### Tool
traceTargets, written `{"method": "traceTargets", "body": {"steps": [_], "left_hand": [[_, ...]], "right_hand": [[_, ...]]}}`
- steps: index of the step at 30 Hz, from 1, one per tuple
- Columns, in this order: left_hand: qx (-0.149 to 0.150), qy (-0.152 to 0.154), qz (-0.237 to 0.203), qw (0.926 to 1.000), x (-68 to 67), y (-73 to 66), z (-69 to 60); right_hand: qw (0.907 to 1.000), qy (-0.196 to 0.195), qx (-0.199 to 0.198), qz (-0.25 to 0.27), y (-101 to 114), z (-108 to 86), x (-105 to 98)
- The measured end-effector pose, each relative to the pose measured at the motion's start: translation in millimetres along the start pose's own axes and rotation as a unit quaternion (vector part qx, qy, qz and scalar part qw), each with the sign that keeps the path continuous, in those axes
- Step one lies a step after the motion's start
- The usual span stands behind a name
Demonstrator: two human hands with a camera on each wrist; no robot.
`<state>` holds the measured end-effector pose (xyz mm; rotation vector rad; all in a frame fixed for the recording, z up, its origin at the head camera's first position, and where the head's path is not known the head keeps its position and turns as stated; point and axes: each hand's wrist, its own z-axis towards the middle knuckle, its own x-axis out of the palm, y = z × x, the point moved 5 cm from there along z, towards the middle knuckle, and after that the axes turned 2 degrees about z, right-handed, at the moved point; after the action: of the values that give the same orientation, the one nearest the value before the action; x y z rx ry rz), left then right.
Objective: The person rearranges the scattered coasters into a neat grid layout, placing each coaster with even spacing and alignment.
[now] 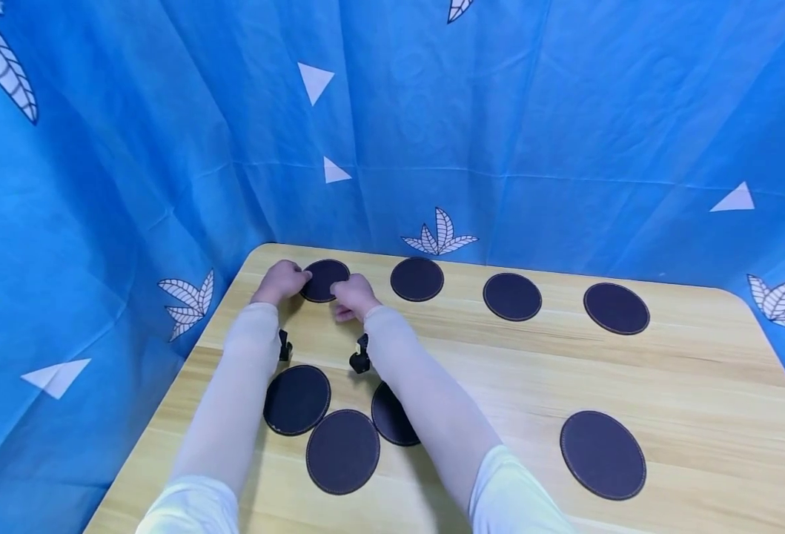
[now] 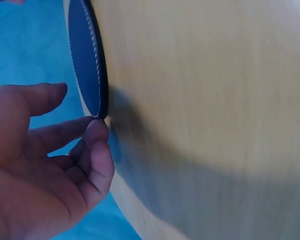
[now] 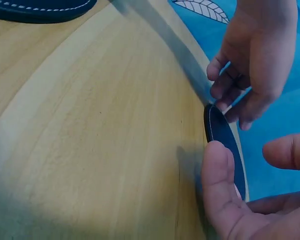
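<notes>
A round black disc with a stitched rim (image 1: 325,279) lies flat near the table's back left corner, between both hands. At its left edge, my left hand (image 1: 281,281) touches it with the fingertips; in the left wrist view the thumb stands apart from the disc (image 2: 86,60), and the other fingers of the hand (image 2: 55,155) are bent. The right hand (image 1: 355,295) is at the disc's right edge. In the right wrist view its fingers (image 3: 219,175) partly cover the disc (image 3: 223,131), with the thumb apart.
Three similar discs (image 1: 416,279), (image 1: 512,297), (image 1: 616,308) line the back of the wooden table (image 1: 485,371). Nearer are a disc cluster (image 1: 342,452), one partly under the right forearm, and a lone disc (image 1: 603,455) at the right. A blue curtain (image 1: 565,133) hangs behind and at left.
</notes>
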<state>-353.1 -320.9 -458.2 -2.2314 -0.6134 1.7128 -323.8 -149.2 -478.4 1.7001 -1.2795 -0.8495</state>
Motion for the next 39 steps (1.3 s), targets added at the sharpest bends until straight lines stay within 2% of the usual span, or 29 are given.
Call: {"method": "traceTargets", "body": {"steps": [4,7,10,15,20,22,25,27,32,39], "left_hand": [[-0.01,-0.005,-0.025,0.9996,0.0,-1.4,-1.0],[-0.02,-0.008,-0.042,0.9989,-1.2,0.4,-1.3],[-0.026,0.001,-0.089,0.9956,-1.6,2.4,-2.5],[-0.01,0.012,-0.2,0.9797,-4.5,3.0,-9.8],[-0.006,0.023,-0.257,0.9661,-4.3,3.2,-17.2],[-0.007,0.028,-0.269,0.9627,-2.6,3.5,-18.2],[-0.002,0.032,-0.272,0.9618,-1.0,3.4,-19.8],[0.005,0.034,-0.279,0.9596,-0.7,2.8,-21.4],[0.028,0.032,-0.314,0.9485,-2.5,-0.4,-27.5],[0.063,0.053,-0.32,0.9439,-1.0,-2.0,-35.8]], "right_hand": [[0.9999,-0.003,0.004,0.013,2,-1.6,-2],[0.9994,0.016,0.011,0.028,5,-2.0,-6],[0.9986,0.037,0.013,0.036,8,-0.9,-14],[0.9985,0.041,0.007,0.036,14,1.7,-27],[0.9968,0.03,0.002,0.075,17,1.8,-32],[0.9956,0.029,-0.002,0.089,19,1.2,-33],[0.9943,0.047,-0.002,0.095,22,-0.5,-34],[0.9938,0.068,-0.001,0.088,24,-3.0,-35],[0.9916,0.113,0.001,0.062,27,-8.9,-40],[0.9869,0.154,0.004,0.049,21,-12.8,-46]]}}
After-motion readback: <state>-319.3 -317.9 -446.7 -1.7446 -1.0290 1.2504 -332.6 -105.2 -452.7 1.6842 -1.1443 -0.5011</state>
